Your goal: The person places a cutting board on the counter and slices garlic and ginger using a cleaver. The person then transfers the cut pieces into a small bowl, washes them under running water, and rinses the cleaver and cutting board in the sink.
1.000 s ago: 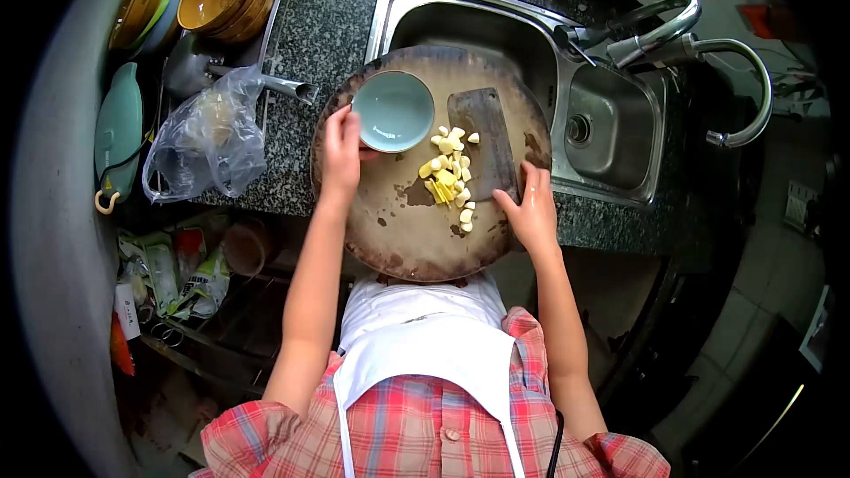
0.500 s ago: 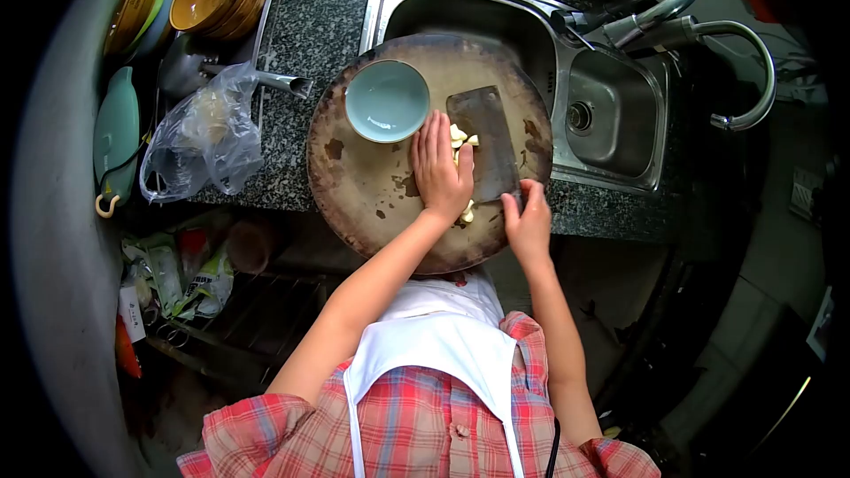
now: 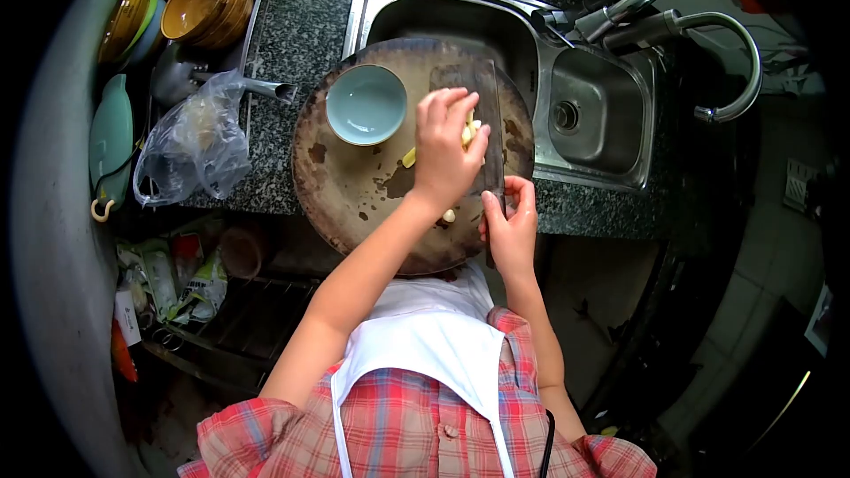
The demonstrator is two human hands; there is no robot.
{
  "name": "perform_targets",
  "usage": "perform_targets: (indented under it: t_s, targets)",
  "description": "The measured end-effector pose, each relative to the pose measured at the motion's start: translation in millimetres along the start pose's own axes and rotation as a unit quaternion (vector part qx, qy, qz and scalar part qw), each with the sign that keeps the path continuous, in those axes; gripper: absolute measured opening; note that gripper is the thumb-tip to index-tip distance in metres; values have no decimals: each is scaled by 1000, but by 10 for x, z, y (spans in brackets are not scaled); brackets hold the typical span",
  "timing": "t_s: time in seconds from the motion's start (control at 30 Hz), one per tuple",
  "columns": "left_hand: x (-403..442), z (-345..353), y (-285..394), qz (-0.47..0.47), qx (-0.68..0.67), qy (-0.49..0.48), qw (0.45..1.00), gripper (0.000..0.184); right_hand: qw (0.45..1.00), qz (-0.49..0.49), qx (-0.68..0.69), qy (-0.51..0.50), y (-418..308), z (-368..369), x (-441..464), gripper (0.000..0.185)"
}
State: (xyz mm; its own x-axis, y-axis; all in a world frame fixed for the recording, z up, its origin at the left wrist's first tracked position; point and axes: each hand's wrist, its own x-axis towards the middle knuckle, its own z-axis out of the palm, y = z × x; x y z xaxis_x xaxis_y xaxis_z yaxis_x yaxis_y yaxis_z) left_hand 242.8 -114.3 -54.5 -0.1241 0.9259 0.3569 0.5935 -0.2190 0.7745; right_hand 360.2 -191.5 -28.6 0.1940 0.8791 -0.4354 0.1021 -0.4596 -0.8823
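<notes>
On the round cutting board [image 3: 345, 186], my left hand [image 3: 445, 146] curls round pale yellow and white pieces [image 3: 469, 131], against the face of a dark cleaver [image 3: 489, 115]. My right hand [image 3: 511, 226] is closed on the cleaver's handle, with the blade tilted up on its edge. One white piece [image 3: 449, 215] lies on the board below my left hand, and a yellow piece [image 3: 409, 158] shows at its left side. A light blue bowl [image 3: 366, 105] sits at the board's upper left. My left hand hides most of the pieces.
Behind the board is a steel double sink [image 3: 602, 164] with a curved faucet [image 3: 753, 62]. To the left are a plastic bag [image 3: 199, 146], stacked brown bowls [image 3: 199, 4] and a green lid-like item [image 3: 111, 137]. Packets [image 3: 199, 288] lie on a lower rack.
My left hand left the bowl's side, came down on the pieces and now curls round them. My right hand took the cleaver's handle and tilted the blade up from lying flat.
</notes>
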Motion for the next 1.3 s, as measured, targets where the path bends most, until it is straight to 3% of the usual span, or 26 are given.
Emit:
perform_targets:
  t_s: [0.1, 0.17, 0.33, 0.53, 0.73, 0.93, 1.07, 1.13, 1.2, 1.3]
  targets:
    - [245, -307, -24, 1, 7, 37, 999, 36, 990, -116, -77, -5, -183, 213, 72, 27]
    - [355, -437, -196, 10, 15, 66, 998, 35, 991, -114, -62, -39, -239, 405, 140, 25]
    - [486, -631, -766, 35, 3, 49, 998, 10, 990, -109, -78, -53, -297, 811, 367, 26]
    - [531, -580, -1036, 19, -52, 24, 998, 20, 959, -236, -156, 10, -233, 1054, 550, 25]
    - [520, -732, -927, 84, 27, -27, 996, 33, 964, -231, -133, 0, -415, 1118, 574, 23]
    - [366, -765, -1003, 90, 76, 5, 993, 21, 953, -274, -131, 26, -412, 1230, 635, 23]
    - [222, -961, -907, 76, 94, -65, 991, 12, 942, -300, -143, 38, -374, 1158, 670, 23]
    - [163, -1072, -957, 143, 162, -126, 968, 10, 940, -309, -143, 39, -388, 1075, 652, 24]
    - [137, -1188, -891, 155, 164, -116, 967, 8, 929, -328, -158, 67, -418, 942, 613, 24]
    - [76, -1336, -833, 62, 53, 4, 997, 10, 948, -284, -120, 81, -281, 615, 578, 24]
